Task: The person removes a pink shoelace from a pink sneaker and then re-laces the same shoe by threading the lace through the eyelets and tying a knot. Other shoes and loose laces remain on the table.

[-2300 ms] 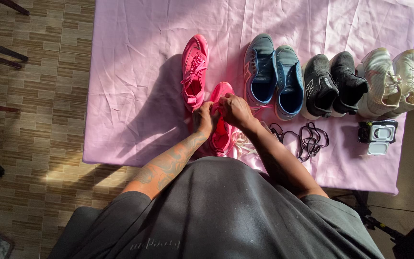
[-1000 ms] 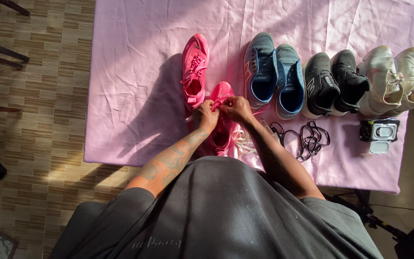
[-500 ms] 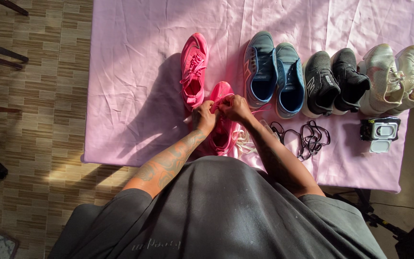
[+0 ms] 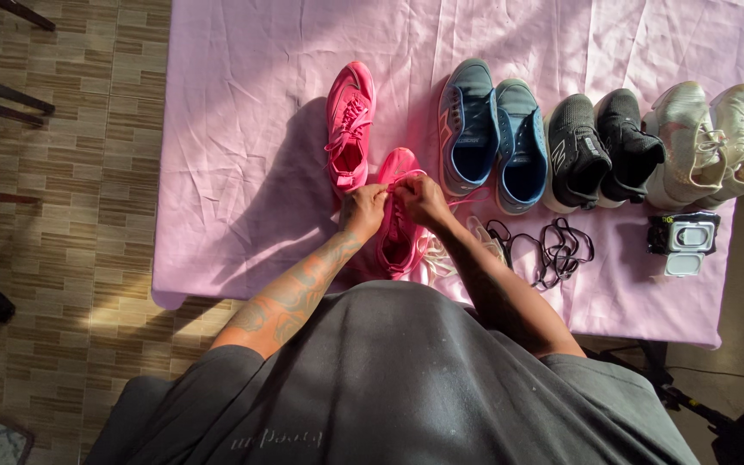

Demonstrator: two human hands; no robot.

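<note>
A: Surface? Pink cloth (image 4: 243, 129) over a table, wood-pattern floor (image 4: 62, 172) at left.

B: Main thing?

A: Near pink shoe (image 4: 399, 226), by the table's front edge, toe pointing away. Both hands sit on its upper half. Left hand (image 4: 363, 211) and right hand (image 4: 424, 200) almost touch, fingers pinched together on the pink lace (image 4: 406, 177) over the tongue.

B: Around it?

A: Other pink shoe (image 4: 350, 125) just up-left, laced. Right of it: blue pair (image 4: 492, 133), black pair (image 4: 600, 146), pale pair (image 4: 708, 142), all in a row. Loose black laces (image 4: 557, 250) and a whitish lace (image 4: 441, 254) beside the right forearm.

B: Containers?

A: Small open case (image 4: 680, 241) far right, under the pale pair; contents can't tell.
</note>
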